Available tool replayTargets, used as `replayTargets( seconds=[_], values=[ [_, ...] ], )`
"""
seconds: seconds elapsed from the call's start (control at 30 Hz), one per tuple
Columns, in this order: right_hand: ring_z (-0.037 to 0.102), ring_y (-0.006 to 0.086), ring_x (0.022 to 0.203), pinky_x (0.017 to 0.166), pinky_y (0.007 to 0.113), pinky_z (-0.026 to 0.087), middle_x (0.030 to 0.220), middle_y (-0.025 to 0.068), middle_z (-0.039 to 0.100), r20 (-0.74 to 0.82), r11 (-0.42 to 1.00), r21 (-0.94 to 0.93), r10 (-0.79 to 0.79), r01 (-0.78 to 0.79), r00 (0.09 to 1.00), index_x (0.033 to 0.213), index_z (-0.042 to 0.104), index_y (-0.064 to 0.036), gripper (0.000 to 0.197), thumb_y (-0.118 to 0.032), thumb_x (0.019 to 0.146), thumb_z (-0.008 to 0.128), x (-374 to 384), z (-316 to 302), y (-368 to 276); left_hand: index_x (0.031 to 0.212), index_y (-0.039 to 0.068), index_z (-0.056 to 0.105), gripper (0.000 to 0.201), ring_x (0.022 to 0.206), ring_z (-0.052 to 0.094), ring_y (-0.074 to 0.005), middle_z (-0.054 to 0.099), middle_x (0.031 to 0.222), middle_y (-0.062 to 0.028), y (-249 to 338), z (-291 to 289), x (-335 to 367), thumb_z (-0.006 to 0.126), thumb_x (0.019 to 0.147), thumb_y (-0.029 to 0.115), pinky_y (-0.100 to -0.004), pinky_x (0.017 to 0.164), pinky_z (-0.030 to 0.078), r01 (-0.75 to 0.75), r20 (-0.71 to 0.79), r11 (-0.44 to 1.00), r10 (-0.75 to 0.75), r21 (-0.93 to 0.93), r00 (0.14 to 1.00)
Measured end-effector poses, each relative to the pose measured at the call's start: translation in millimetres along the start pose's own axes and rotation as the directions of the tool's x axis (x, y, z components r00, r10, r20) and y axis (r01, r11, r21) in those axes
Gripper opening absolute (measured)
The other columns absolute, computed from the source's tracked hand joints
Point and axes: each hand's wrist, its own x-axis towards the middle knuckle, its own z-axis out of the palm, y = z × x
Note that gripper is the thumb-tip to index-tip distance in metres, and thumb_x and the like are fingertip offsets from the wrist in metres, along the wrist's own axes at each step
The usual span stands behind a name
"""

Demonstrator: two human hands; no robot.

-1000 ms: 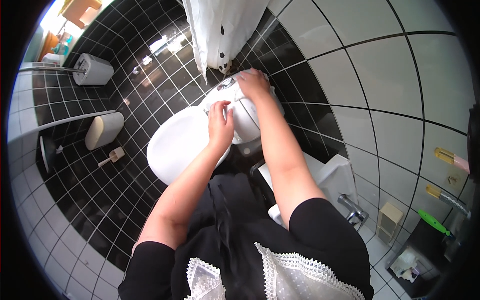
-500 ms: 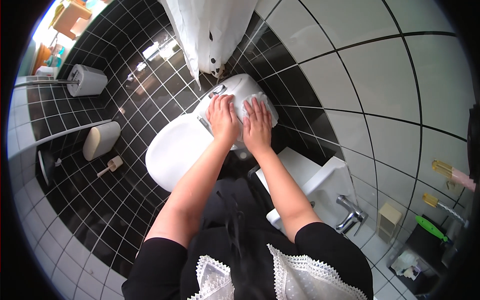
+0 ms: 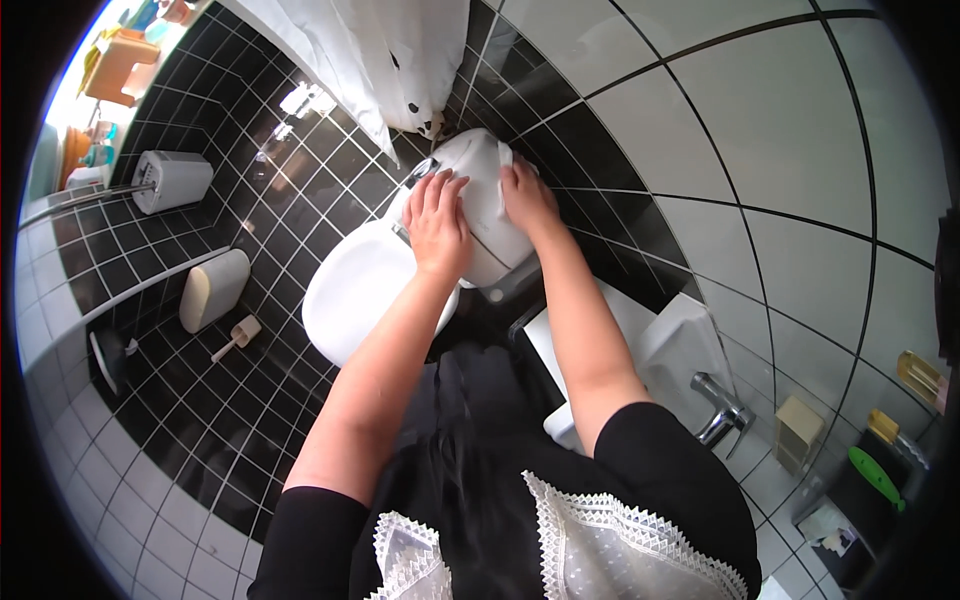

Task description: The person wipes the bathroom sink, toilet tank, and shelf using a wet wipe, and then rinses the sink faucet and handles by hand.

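The white toilet tank [image 3: 488, 225] stands in front of me, its top under both hands. Resting on the tank beside the chrome flush button [image 3: 422, 170] is my left hand [image 3: 438, 225], its fingers stretched out and holding nothing. At the tank's right edge, my right hand [image 3: 528, 198] bends its fingers over a thin white cloth [image 3: 504, 165] and presses it to the surface. Most of the cloth is hidden by that hand. The white toilet lid [image 3: 362, 290] lies down, left of my left forearm.
A white curtain [image 3: 400, 60] hangs just behind the tank. To the right is a white washbasin [image 3: 685, 345] with a chrome faucet [image 3: 722, 412]. A toilet brush [image 3: 238, 338] and a cream-coloured bin [image 3: 215, 290] are at the left by black tiles. A green brush [image 3: 876, 478] hangs far right.
My right hand has slid with the cloth toward the tank's right edge, its fingers now bent rather than flat. My left hand has shifted slightly left. The view has moved a little.
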Motion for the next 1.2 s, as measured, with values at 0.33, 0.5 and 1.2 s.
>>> replayTargets(
  seconds=[0.33, 0.5, 1.2],
  values=[
    [0.052, 0.0369, 0.127, 0.108, 0.047, 0.04, 0.137, 0.019, 0.055, -0.132, 1.0, 0.013, -0.007, 0.008, 0.991, 0.135, 0.055, -0.0087, 0.048, -0.038, 0.1, 0.038, -19, 7, 12, 0.118, 0.018, 0.066, 0.039, 0.133, 0.049, -0.0273, 0.06, 0.136, -0.0017, -2, -8, 3, 0.052, 0.085, 0.002, -0.0488, 0.115, 0.029, -0.197, 0.116, 0.979, 0.202, -0.048, 0.973],
    [0.059, 0.0381, 0.119, 0.101, 0.043, 0.046, 0.132, 0.0202, 0.06, 0.303, 0.917, 0.329, 0.122, -0.224, 0.945, 0.131, 0.058, -0.0073, 0.052, -0.043, 0.101, 0.034, 61, 7, 80, 0.116, 0.018, 0.066, 0.038, 0.133, 0.05, -0.0272, 0.061, 0.136, -0.0019, 0, -6, 10, 0.051, 0.085, 0.001, -0.0498, 0.115, 0.029, -0.242, 0.115, 0.968, 0.249, -0.065, 0.962],
    [0.06, 0.0207, 0.106, 0.097, 0.035, 0.041, 0.113, 0.0055, 0.069, 0.241, 0.329, 0.836, 0.499, -0.44, 0.832, 0.121, 0.066, -0.0091, 0.041, -0.04, 0.098, 0.049, 26, 51, 162, 0.117, 0.015, 0.068, 0.04, 0.136, 0.046, -0.0276, 0.059, 0.138, -0.0035, -5, -4, 9, 0.048, 0.086, 0.002, -0.0487, 0.117, 0.025, -0.244, 0.129, 0.965, 0.255, -0.095, 0.958]
  ],
)
